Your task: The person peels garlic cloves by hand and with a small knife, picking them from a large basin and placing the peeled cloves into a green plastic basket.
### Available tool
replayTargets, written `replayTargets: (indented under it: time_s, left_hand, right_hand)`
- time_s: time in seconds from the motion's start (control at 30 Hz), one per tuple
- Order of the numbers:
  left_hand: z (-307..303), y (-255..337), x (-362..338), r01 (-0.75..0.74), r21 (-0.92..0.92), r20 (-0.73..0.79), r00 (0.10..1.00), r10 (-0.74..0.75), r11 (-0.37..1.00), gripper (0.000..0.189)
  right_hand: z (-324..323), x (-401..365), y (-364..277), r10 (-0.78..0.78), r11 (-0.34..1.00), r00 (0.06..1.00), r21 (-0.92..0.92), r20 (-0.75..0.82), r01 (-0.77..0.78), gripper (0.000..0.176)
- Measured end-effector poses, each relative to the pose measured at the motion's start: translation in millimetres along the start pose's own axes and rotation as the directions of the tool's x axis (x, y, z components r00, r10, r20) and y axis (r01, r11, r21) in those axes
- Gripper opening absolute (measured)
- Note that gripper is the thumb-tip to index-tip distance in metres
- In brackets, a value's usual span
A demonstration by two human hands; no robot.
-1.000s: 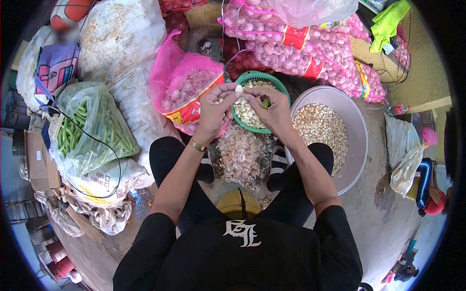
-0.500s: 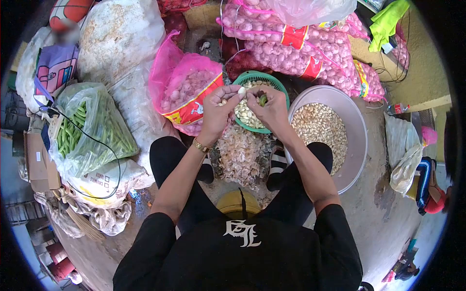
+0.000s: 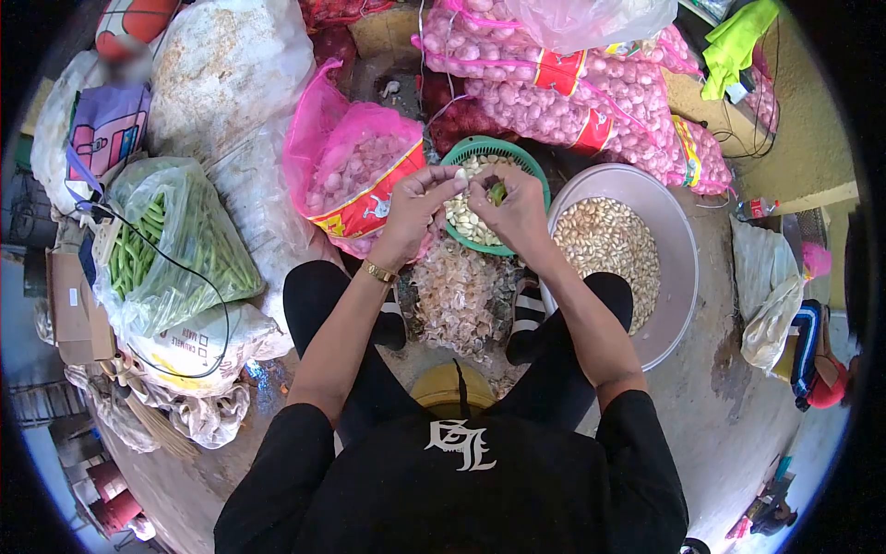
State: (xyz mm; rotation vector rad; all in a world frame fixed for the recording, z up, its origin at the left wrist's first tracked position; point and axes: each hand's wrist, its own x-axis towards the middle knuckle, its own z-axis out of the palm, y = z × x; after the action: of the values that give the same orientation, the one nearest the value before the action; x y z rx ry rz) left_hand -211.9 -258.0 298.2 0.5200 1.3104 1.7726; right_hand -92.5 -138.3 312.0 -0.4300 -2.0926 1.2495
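Observation:
Close to the near side of the green basket [image 3: 539, 171], my two hands nearly meet at the fingertips. My left hand [image 3: 413, 210] pinches a pale garlic clove [image 3: 460, 174] between thumb and forefinger. Curled beside it, my right hand [image 3: 519, 210] grips a small green object [image 3: 497, 194], mostly covered by the fingers. Whitish garlic cloves [image 3: 469, 222] fill the basket below. Dry garlic skins [image 3: 454, 300] lie heaped between my feet.
On the right stands a wide basin [image 3: 681, 277] of peeled garlic cloves [image 3: 604, 245]. An opened pink mesh sack [image 3: 355, 162] of garlic is at left, with more sacks [image 3: 581, 102] stacked behind. Farther left sits a plastic bag of green beans [image 3: 180, 245].
My left hand has turned slightly, its fingers curling in more around the clove. My right fingertips have shifted a little at the clove. The containers have stayed put.

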Motion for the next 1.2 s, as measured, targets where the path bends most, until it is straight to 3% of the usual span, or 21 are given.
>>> replayTargets:
  time_s: [0.1,0.17,0.2,0.27,0.33,0.5,0.57,0.6,0.67,0.73,0.8,0.83,0.9,0.93,1.0,1.13,1.2]
  left_hand:
    - [-1.5,-3.1,1.4,-0.055,0.102,0.000,0.998,0.055,0.993,0.026]
    - [-2.6,-2.0,0.5,-0.059,0.116,0.015,0.998,0.057,0.992,0.025]
    - [-0.3,3.6,-2.0,-0.027,0.117,0.011,1.000,0.026,0.993,0.026]
    - [-0.3,7.9,-3.0,0.006,0.117,0.007,1.000,-0.006,0.993,0.028]
    - [-3.7,11.1,-1.8,0.064,-0.073,0.071,0.996,-0.058,0.995,0.029]
    - [-10.2,24.5,-6.3,0.072,-0.174,0.065,0.996,-0.062,0.982,0.028]
    - [-13.6,26.6,-6.5,0.051,-0.213,0.064,0.997,-0.038,0.976,0.027]
    - [-15.3,27.0,-5.8,0.054,-0.210,0.065,0.997,-0.041,0.976,0.027]
    - [-14.8,26.4,-6.0,0.060,-0.208,0.069,0.997,-0.046,0.976,0.028]
    - [-13.4,28.4,-7.5,0.058,-0.192,0.106,0.994,-0.038,0.980,0.029]
    - [-12.5,30.5,-8.8,0.070,-0.135,0.105,0.993,-0.056,0.988,0.030]
    - [-11.9,31.2,-8.6,0.082,-0.079,0.106,0.992,-0.074,0.994,0.031]
    - [-12.7,28.2,-8.5,0.100,-0.058,0.116,0.989,-0.092,0.993,0.032]
    - [-12.7,26.8,-8.9,0.117,-0.037,0.123,0.986,-0.112,0.992,0.034]
    - [-10.4,28.6,-12.7,0.133,-0.017,0.141,0.982,-0.129,0.991,0.035]
    - [-7.8,29.6,-13.3,0.149,0.025,0.152,0.977,-0.152,0.988,0.037]
    - [-12.2,29.2,-11.1,0.165,0.013,0.187,0.968,-0.165,0.986,0.036]
  right_hand:
    - [-0.7,-2.1,2.7,-0.073,0.996,0.997,-0.049,0.038,0.075,0.007]
    - [-3.1,-2.3,-0.1,0.134,0.991,0.986,0.003,0.098,-0.135,0.009]
    - [-4.1,-1.6,-0.5,0.135,0.991,0.986,0.003,0.098,-0.136,0.009]
    - [-6.4,1.3,-0.4,0.327,0.923,0.941,0.184,0.089,-0.339,0.012]
    - [-10.2,5.5,1.0,0.307,0.927,0.950,0.209,0.053,-0.311,0.010]
    - [-24.9,2.5,-1.5,0.259,0.944,0.965,0.201,0.047,-0.263,0.009]
    - [-29.3,-5.7,0.3,0.184,0.983,0.936,-0.032,0.301,-0.183,0.007]
    - [-26.9,-8.8,0.2,0.185,0.982,0.935,-0.031,0.303,-0.184,0.007]
    - [-21.5,-14.9,1.6,0.092,0.996,0.842,-0.048,0.531,-0.078,0.010]
    - [-20.5,-13.5,-2.8,0.095,0.994,0.811,-0.011,0.577,-0.109,0.012]
    - [-26.7,-7.9,-12.0,0.150,0.989,0.775,-0.092,0.614,-0.119,0.015]
    - [-25.3,-6.3,-12.3,0.150,0.989,0.776,-0.093,0.613,-0.117,0.015]
    - [-19.4,-3.4,-13.7,0.107,0.990,0.959,-0.112,0.263,-0.080,0.028]
    - [-17.1,-2.6,-13.7,0.109,0.990,0.959,-0.114,0.263,-0.081,0.028]
    - [-11.8,-0.2,-13.5,-0.038,0.999,0.993,-0.002,0.109,0.039,0.030]
    - [-10.7,4.9,-13.3,-0.049,0.991,0.992,0.134,0.120,0.032,0.020]
    - [-12.6,7.9,-14.9,-0.236,0.970,0.966,0.084,0.102,0.228,0.015]
